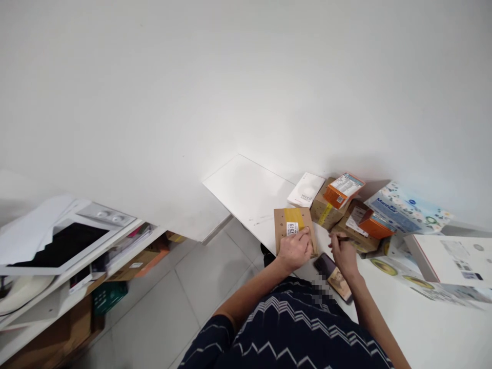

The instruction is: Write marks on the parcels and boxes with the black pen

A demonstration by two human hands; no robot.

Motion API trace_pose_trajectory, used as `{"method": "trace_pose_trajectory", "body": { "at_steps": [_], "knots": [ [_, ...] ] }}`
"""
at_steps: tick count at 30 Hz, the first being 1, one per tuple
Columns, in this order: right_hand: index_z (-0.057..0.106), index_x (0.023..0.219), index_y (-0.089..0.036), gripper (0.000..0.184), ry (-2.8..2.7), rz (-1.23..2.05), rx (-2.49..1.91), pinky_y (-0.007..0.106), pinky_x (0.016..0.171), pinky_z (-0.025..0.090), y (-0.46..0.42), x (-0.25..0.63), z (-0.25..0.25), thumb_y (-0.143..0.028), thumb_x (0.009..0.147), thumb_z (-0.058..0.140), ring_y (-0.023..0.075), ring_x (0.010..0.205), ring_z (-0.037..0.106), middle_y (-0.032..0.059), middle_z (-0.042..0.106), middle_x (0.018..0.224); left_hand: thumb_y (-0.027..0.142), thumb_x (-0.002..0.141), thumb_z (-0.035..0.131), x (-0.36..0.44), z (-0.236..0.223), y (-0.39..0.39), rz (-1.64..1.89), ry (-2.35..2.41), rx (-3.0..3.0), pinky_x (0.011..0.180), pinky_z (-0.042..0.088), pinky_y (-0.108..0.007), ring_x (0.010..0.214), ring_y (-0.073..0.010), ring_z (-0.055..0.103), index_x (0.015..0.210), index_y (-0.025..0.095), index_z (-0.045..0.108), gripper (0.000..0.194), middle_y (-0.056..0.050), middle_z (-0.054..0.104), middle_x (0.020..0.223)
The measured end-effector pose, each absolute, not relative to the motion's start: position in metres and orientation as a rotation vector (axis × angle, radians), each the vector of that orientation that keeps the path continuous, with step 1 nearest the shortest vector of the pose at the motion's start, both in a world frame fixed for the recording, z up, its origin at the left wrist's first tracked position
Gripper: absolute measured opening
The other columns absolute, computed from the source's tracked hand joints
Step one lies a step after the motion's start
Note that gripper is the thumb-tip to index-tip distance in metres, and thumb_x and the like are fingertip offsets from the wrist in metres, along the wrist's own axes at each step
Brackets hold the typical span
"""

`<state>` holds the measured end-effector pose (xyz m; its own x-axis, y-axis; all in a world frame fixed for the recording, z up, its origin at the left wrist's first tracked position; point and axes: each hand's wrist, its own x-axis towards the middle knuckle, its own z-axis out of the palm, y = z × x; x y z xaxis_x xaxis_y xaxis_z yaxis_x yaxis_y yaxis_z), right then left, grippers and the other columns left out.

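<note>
A small cardboard box (282,225) with yellow tape and a white number label lies on the white table. My left hand (295,250) rests on its near side, fingers curled and pressed against the top. My right hand (343,256) is to the right of that box, apart from it, with its fingers pinched. A thin dark pen-like object (345,239) seems to stick out from them; its kind is too small to tell. Below, between my two wrists, a phone (333,277) with a lit screen lies at the table's near edge.
Along the wall stand a white box (306,189), a taped cardboard box (326,207), an orange-and-white box (343,190), a blue tissue pack (407,207) and a large white box (457,259). At left, a shelf holds a white microwave (73,236) with papers on top.
</note>
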<state>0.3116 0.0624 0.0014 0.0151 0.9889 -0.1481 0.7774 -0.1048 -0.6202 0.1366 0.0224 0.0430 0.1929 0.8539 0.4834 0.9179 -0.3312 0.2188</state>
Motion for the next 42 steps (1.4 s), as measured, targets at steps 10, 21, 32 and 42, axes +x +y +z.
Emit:
{"method": "trace_pose_trajectory", "body": {
  "at_steps": [10,21,32,42],
  "knots": [
    [0.062,0.108,0.0,0.039,-2.045,0.753,-2.401,0.04,0.072,0.05,0.067,0.36,-0.066,-0.001,0.078,0.038,0.0338,0.088,0.069,0.0299,0.067,0.096,0.02,0.082,0.054,0.137,0.045,0.023,-0.837,-1.726,-2.326,0.065,0.057,-0.028,0.075,-0.0157,0.07,0.085,0.018,0.068,0.014,-0.005,0.071,0.113],
    [0.056,0.124,-0.018,0.043,-2.323,0.657,-2.214,0.041,0.085,0.046,0.016,0.353,-0.088,-0.039,0.086,0.054,0.0318,0.109,0.057,0.0163,0.057,0.12,0.019,0.082,0.055,0.137,0.045,0.024,-0.909,-1.694,-2.316,0.067,0.057,-0.029,0.079,-0.0165,0.071,0.092,0.018,0.068,0.016,-0.003,0.071,0.114],
    [0.05,0.136,-0.02,0.06,-2.417,0.541,-2.062,0.047,0.09,0.043,-0.008,0.357,-0.112,-0.034,0.079,0.063,0.0348,0.113,0.052,0.0178,0.056,0.127,0.02,0.083,0.055,0.137,0.04,0.024,-0.876,-1.73,-2.335,0.069,0.058,-0.029,0.083,-0.0171,0.071,0.093,0.019,0.068,0.016,-0.005,0.07,0.116],
    [0.058,0.124,-0.017,0.069,-0.836,1.537,-1.575,0.04,0.078,0.054,0.011,0.374,-0.035,-0.059,0.069,0.062,0.029,0.094,0.067,0.0105,0.071,0.102,0.02,0.083,0.054,0.136,0.042,0.024,-0.846,-1.695,-2.335,0.068,0.057,-0.028,0.081,-0.0167,0.071,0.094,0.018,0.067,0.017,-0.005,0.07,0.115]
  ]
}}
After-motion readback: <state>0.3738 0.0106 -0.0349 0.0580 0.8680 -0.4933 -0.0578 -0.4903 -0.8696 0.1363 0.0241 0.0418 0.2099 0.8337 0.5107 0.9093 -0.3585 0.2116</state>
